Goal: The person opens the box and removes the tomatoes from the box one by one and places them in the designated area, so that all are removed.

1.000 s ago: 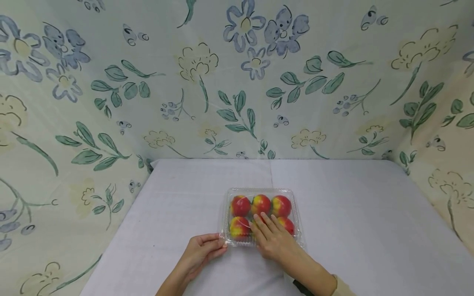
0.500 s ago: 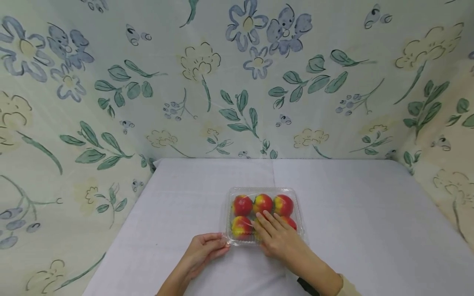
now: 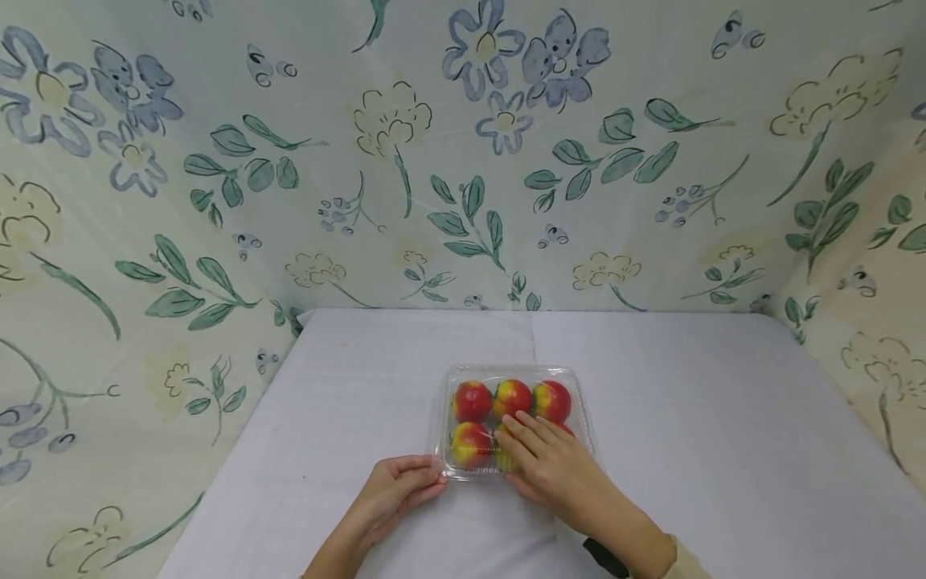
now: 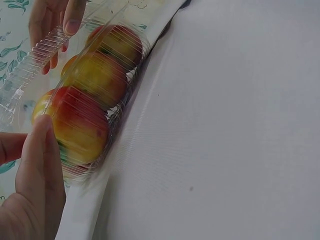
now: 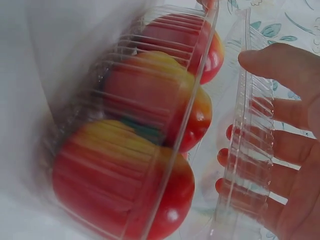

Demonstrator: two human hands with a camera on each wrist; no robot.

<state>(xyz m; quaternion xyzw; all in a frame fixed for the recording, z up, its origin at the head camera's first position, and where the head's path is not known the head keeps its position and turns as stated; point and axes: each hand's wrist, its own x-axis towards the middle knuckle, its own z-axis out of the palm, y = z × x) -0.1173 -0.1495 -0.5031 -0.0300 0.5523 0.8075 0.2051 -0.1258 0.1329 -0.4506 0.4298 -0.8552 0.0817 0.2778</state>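
A clear plastic clamshell box (image 3: 521,372) holds several red-and-yellow fruits (image 3: 473,401) that look like apples, set in two rows. My left hand (image 3: 396,487) pinches its near left corner between thumb and fingers. Over the near right part lies my right hand (image 3: 560,466), covering some fruit. In the right wrist view, that hand's thumb (image 5: 270,60) touches the rim of the ribbed lid (image 5: 244,125), while the fingers show through the clear plastic. A gap parts the lid edge from the base there. The left wrist view shows my left fingers (image 4: 37,160) at the box rim.
The box rests on a table covered with a white cloth (image 3: 347,362). Behind and at both sides hangs a floral curtain (image 3: 463,201). A dark band (image 3: 604,556) shows under the right wrist, by a pale sleeve (image 3: 687,563).
My right hand has shifted slightly right, with its fingers drawn closer together and more bent over the lid. The left hand keeps its place at the corner.
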